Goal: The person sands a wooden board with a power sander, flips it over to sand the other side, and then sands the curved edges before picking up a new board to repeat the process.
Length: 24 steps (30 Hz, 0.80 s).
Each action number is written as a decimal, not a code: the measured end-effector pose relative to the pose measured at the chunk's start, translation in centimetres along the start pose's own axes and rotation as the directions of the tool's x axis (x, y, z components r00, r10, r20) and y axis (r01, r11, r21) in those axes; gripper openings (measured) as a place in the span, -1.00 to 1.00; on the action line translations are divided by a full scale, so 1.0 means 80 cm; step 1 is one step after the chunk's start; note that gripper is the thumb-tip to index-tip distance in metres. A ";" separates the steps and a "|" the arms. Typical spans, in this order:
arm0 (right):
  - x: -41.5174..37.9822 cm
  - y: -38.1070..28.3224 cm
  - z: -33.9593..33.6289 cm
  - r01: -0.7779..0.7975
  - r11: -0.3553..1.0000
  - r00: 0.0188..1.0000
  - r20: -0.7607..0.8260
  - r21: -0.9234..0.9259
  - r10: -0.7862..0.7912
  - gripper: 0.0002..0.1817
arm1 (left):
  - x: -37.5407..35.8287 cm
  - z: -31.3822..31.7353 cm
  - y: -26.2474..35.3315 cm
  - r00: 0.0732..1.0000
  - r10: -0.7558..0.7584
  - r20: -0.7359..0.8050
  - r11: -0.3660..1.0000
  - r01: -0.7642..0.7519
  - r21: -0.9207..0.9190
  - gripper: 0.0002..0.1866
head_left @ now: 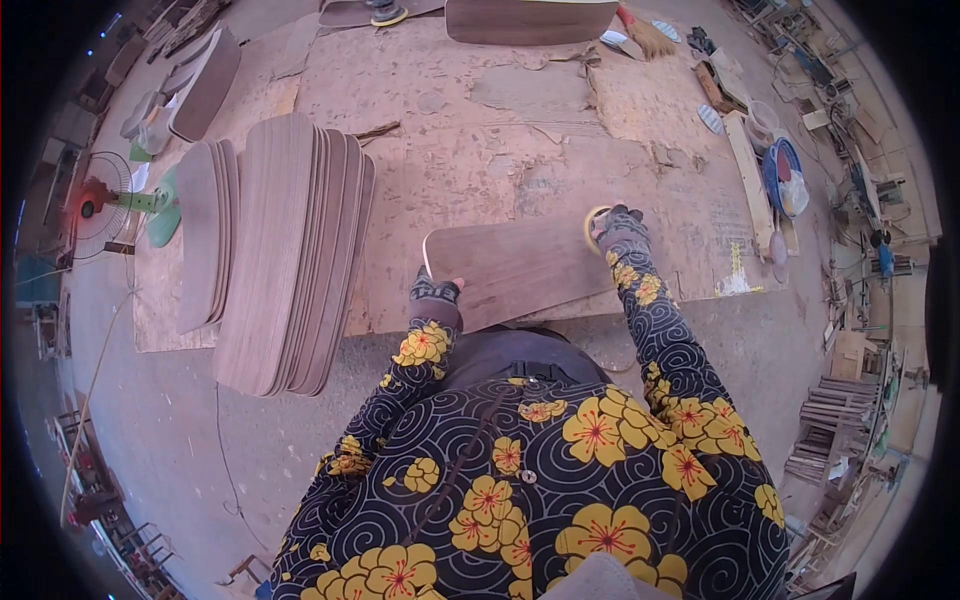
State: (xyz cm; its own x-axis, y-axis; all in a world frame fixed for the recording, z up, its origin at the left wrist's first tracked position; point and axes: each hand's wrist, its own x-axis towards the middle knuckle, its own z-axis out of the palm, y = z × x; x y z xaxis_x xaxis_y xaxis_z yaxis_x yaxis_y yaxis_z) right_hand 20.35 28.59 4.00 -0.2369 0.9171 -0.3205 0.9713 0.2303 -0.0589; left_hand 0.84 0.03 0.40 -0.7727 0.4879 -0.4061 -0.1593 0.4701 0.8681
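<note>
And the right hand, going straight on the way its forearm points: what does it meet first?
For the right hand, probably the wooden panel at the far side of the table, beyond peeling patches; depth unclear.

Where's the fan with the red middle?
In the head view, the fan is at the far left, just left of the smaller stack of brown boards.
</note>
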 end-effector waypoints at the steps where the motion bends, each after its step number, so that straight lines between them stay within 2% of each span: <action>1: 0.004 0.004 0.006 0.008 1.000 1.000 -0.007 -0.011 -0.008 -0.23 | 0.007 0.001 -0.011 1.000 -0.009 -0.003 1.000 0.009 -0.002 -0.44; 5: -0.001 0.000 0.013 0.091 0.994 0.995 0.036 -0.066 -0.088 -0.24 | 0.001 -0.001 -0.009 0.999 0.034 0.002 0.999 -0.034 -0.005 -0.42; 9: 0.001 -0.011 -0.003 -0.026 1.000 0.999 0.032 -0.011 0.026 -0.21 | 0.000 -0.002 -0.005 1.000 0.003 0.029 0.999 -0.002 -0.032 -0.44; 15: -0.012 -0.016 0.001 0.082 0.996 0.996 0.030 -0.047 -0.081 -0.25 | -0.003 -0.001 -0.005 1.000 -0.001 0.021 0.999 0.002 -0.032 -0.46; 18: 0.003 -0.018 -0.010 -0.037 0.999 0.998 0.060 0.000 0.037 -0.29 | -0.007 -0.002 0.000 1.000 0.000 0.023 1.000 0.000 0.003 -0.45; 23: 0.000 -0.016 -0.003 0.032 0.998 0.999 0.044 -0.058 -0.030 -0.32 | 0.009 0.006 -0.034 0.999 0.036 0.016 0.996 -0.034 -0.085 -0.44; 24: 0.001 -0.012 0.000 0.043 0.997 0.999 0.026 -0.062 -0.041 -0.32 | 0.003 0.005 -0.023 1.000 0.004 0.022 0.997 -0.003 -0.077 -0.44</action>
State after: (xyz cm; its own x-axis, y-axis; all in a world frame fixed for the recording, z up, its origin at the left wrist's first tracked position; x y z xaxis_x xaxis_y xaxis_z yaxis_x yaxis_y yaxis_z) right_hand 19.39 28.45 4.04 -0.2764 0.8982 -0.3419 0.9572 0.2891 -0.0142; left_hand 1.16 -0.41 -1.41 -0.7599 0.5058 -0.4082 -0.2039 0.4108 0.8886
